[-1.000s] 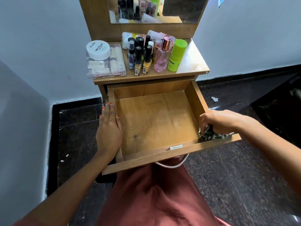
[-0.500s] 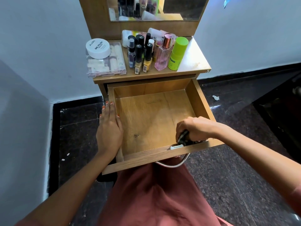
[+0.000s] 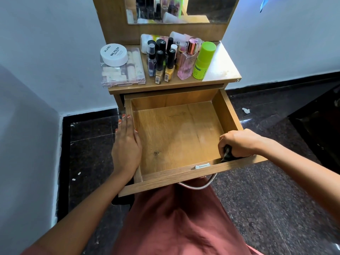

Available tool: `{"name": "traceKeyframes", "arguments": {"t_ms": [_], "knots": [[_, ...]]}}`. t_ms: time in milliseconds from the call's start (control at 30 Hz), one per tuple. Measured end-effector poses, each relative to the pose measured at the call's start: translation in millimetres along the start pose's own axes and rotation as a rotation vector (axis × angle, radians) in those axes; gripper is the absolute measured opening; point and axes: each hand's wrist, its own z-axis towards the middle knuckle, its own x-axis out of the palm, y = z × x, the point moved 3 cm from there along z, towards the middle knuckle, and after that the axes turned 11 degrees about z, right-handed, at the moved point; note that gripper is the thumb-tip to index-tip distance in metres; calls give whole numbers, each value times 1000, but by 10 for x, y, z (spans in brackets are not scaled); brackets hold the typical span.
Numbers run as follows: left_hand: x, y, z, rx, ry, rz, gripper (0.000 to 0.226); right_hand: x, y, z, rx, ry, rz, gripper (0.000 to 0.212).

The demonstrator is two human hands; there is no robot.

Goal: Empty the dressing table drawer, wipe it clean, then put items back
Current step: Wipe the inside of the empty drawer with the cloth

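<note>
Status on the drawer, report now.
Left hand flat on left rim of drawer. Right hand grips cloth, front right corner. Drawer open, otherwise bare. Nothing in the way.

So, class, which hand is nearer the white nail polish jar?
Left. The left hand rests on the drawer's left wall, in front of the jar; the right hand grips a dark cloth in the drawer's front right corner.

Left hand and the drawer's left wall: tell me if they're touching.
Touching. The head view shows the left hand lying flat, fingers straight, on top of the drawer's left wall, with no gap visible between palm and wood.
</note>
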Motion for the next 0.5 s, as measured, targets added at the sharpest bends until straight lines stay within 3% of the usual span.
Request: {"name": "traceKeyframes", "arguments": {"t_ms": [167, 333, 500], "knots": [[-6, -1, 2, 5, -5, -5, 47, 46, 77, -20, -70, -21, 42, 40], [2, -3, 3, 4, -4, 5, 47, -3, -40, -37, 23, 17, 9, 37], [11, 5, 9, -4, -14, -6, 47, -17, 61, 19, 12, -15, 183, 45]]}}
